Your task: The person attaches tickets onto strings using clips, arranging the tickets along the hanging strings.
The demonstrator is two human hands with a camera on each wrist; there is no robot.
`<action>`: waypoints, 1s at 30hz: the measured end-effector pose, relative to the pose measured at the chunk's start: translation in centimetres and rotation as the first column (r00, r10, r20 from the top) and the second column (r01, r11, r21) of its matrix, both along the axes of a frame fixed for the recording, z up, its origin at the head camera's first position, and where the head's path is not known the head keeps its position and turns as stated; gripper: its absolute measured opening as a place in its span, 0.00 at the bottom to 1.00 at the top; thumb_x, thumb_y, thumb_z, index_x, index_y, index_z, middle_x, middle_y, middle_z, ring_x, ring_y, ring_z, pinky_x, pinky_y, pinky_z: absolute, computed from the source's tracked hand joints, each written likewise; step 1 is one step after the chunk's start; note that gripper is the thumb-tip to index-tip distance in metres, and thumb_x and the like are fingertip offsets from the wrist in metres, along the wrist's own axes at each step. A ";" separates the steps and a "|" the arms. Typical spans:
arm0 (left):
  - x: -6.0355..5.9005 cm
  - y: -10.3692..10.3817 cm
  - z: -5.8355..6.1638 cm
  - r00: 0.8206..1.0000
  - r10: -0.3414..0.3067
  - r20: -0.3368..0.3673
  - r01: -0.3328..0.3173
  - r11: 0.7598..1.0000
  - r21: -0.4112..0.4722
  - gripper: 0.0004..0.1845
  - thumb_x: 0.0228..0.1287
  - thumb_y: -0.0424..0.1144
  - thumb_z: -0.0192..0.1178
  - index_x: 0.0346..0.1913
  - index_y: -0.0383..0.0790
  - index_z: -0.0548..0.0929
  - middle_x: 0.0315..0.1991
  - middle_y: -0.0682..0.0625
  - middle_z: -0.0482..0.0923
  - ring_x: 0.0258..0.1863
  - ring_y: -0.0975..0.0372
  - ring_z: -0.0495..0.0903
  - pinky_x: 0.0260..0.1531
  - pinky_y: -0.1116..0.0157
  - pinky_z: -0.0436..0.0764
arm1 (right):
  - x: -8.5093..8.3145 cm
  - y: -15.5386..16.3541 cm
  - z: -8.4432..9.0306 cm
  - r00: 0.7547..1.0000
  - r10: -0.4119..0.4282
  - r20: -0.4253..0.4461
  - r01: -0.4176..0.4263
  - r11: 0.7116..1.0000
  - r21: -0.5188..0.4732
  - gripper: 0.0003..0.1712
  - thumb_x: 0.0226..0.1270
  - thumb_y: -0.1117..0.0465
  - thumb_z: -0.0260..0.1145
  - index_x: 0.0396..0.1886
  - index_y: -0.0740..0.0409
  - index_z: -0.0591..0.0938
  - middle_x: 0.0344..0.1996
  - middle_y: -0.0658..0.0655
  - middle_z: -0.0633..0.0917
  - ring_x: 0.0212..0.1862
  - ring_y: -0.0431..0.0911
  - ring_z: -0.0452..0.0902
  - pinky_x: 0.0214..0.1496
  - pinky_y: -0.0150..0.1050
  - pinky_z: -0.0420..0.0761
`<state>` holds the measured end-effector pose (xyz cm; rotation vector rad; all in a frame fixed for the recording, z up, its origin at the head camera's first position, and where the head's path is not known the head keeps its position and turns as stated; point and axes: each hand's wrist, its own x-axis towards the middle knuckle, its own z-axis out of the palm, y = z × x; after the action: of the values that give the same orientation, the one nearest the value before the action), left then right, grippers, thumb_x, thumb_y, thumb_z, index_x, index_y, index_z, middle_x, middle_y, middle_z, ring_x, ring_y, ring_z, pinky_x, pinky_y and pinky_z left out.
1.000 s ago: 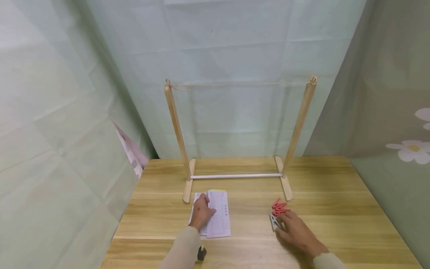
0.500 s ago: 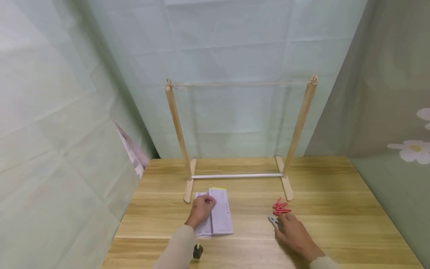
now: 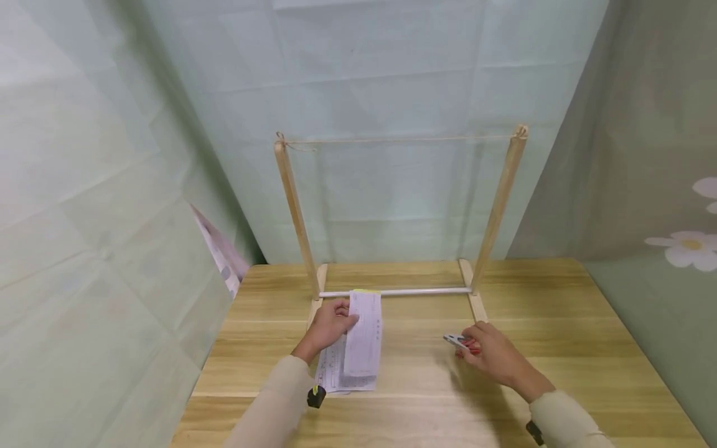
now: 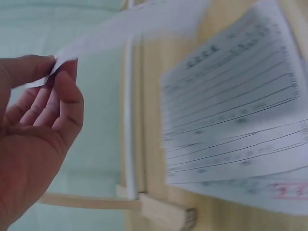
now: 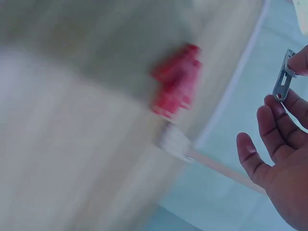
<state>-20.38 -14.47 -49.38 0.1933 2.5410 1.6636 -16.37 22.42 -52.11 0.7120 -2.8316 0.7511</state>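
Between thumb and forefinger, my left hand pinches the upper left edge of a printed paper slip, raised off the table. In the left wrist view the slip stretches away from the thumb. Below it, several more lined slips lie overlapping on the tabletop. My right hand pinches a grey clothespin above the table; the right wrist view shows this clothespin between thumb and fingers. Red clothespins lie on the table under that hand, blurred in that view and partly hidden in the head view.
A wooden stand with a left post and a right post stands at the back of the table. String runs between the post tops, and a white bar joins the feet. Cloth hangs around the table.
My left hand has lifted a slip off the pile and moved it up and forward. My right hand has raised the grey clothespin from beside the red ones.
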 end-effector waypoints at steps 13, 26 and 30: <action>-1.4 -1.7 4.2 0.978 -0.209 0.023 0.206 0.975 0.085 0.11 0.78 0.32 0.49 0.53 0.27 0.73 0.45 0.33 0.83 0.35 0.54 0.85 0.33 0.63 0.83 | -3.7 -1.5 7.0 0.966 0.193 -0.174 -0.185 0.981 0.060 0.18 0.57 0.65 0.76 0.47 0.64 0.84 0.40 0.54 0.84 0.41 0.49 0.82 0.41 0.45 0.84; -2.8 -2.8 6.0 0.987 -0.086 -0.137 0.060 0.981 -0.183 0.07 0.72 0.34 0.60 0.40 0.35 0.86 0.32 0.48 0.83 0.33 0.56 0.81 0.33 0.61 0.82 | -6.1 -2.3 11.9 0.922 0.283 -0.263 -0.307 0.950 -0.054 0.21 0.53 0.72 0.77 0.48 0.70 0.83 0.39 0.62 0.88 0.40 0.55 0.85 0.40 0.49 0.85; -3.5 -3.3 7.2 0.984 -0.042 -0.172 0.007 0.980 -0.200 0.09 0.74 0.36 0.59 0.39 0.35 0.85 0.33 0.48 0.83 0.32 0.58 0.78 0.30 0.66 0.78 | -6.7 -2.6 14.2 0.936 0.278 -0.217 -0.299 0.951 -0.072 0.22 0.57 0.71 0.76 0.52 0.70 0.83 0.43 0.64 0.88 0.43 0.57 0.85 0.43 0.52 0.84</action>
<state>-23.89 -17.74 -42.23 0.3679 2.8001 1.4292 -23.10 19.79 -37.96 1.1347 -2.5126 0.8065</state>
